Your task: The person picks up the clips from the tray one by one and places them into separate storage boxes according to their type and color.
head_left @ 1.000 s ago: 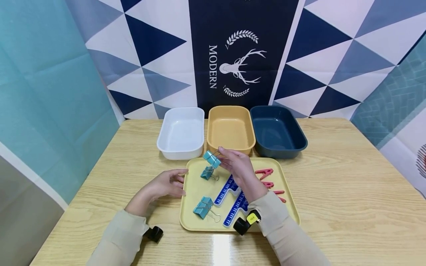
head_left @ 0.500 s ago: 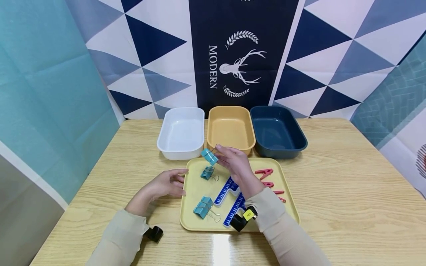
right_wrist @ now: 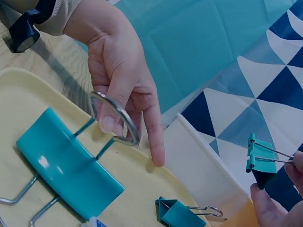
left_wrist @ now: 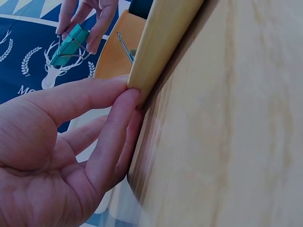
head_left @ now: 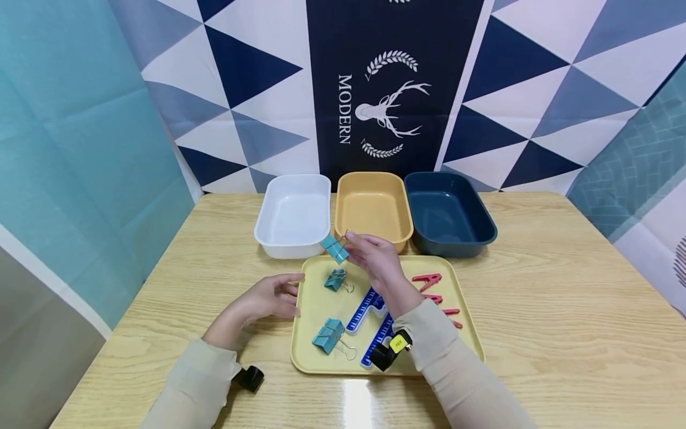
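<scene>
My right hand pinches a teal binder clip by its wire handle, above the tray's far edge and in front of the white and yellow bins. In the right wrist view the held binder clip hangs with its wire handles toward the fingers. My left hand holds the left rim of the pale yellow tray; the left wrist view shows thumb and fingers at that rim. On the tray lie a smaller teal binder clip and a large teal binder clip.
Two blue plastic pieces with a piano-key pattern lie mid-tray, partly under my right arm. Several red clips lie on the tray's right side. Behind it stand a white bin, a yellow bin and a dark blue bin.
My right hand has moved slightly up and to the left with the binder clip, away from the smaller clip on the tray. The left hand stays at the rim.
</scene>
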Available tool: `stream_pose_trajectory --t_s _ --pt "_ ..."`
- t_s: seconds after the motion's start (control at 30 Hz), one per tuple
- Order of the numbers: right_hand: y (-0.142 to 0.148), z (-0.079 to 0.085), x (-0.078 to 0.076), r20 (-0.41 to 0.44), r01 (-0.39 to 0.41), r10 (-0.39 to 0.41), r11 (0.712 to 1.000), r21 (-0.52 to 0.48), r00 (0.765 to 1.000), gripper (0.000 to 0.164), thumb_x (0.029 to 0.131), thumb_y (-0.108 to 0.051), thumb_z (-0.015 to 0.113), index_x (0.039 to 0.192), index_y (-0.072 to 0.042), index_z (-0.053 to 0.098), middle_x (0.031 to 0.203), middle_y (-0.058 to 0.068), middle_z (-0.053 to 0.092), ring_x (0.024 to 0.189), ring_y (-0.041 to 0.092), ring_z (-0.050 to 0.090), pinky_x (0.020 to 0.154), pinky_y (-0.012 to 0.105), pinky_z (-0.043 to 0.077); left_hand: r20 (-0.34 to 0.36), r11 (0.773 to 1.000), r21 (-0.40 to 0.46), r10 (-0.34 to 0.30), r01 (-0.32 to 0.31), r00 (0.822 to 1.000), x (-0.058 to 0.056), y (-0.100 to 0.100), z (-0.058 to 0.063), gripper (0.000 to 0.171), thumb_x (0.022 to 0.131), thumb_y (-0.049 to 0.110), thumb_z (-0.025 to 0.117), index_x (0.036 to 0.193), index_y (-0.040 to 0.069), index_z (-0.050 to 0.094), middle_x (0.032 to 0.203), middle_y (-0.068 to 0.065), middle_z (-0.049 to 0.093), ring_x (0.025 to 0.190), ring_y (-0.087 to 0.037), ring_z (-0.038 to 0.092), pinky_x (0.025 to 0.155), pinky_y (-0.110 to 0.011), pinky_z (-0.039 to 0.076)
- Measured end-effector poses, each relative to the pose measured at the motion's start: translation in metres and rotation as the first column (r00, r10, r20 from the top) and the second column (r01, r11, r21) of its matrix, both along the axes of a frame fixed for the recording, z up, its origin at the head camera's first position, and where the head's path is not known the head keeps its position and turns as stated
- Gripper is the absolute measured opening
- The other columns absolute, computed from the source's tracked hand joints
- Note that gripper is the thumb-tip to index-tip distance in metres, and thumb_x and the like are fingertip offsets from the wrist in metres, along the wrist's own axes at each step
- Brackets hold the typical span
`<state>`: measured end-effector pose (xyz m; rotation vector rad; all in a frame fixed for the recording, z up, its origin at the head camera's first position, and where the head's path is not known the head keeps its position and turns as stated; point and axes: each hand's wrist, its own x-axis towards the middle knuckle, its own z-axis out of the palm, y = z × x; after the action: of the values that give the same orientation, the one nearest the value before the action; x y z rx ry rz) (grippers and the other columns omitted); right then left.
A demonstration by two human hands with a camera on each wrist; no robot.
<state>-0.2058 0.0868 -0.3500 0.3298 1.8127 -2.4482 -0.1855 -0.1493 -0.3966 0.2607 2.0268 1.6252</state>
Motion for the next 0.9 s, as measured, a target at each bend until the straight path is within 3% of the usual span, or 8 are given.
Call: stream_pose_trajectory --t_s 0.47,0.9 --pt "-0.007 -0.001 -0.007 -0.007 0.029 -0.029 1.0 -0.011 1.0 0.026 0.085 -0.02 0.07 0.099 0.001 0.068 0.088 0.006 0.064 0.087 0.021 0.063 0.082 0.03 0.054 0.012 1.0 0.012 0.011 -0.011 1.0 -0.002 0.002 -0.002 0.076 0.073 -0.015 0.069 0.141 -0.001 0.037 0.11 -0.02 0.047 0.093 -0.023 0.06 0.075 -0.037 0.057" --pt "-0.017 -0.001 -0.016 -0.017 0.046 -0.046 0.999 -0.008 0.999 0.022 0.084 -0.015 0.07 0.099 0.002 0.067 0.09 0.008 0.066 0.088 0.021 0.064 0.081 0.029 0.054 0.018 1.0 0.029 0.012 -0.012 1.0 -0.003 0.0 -0.004 0.076 0.073 -0.016 0.068 0.141 -0.002 0.036 0.109 -0.02 0.047 0.093 -0.024 0.061 0.076 -0.037 0.057"
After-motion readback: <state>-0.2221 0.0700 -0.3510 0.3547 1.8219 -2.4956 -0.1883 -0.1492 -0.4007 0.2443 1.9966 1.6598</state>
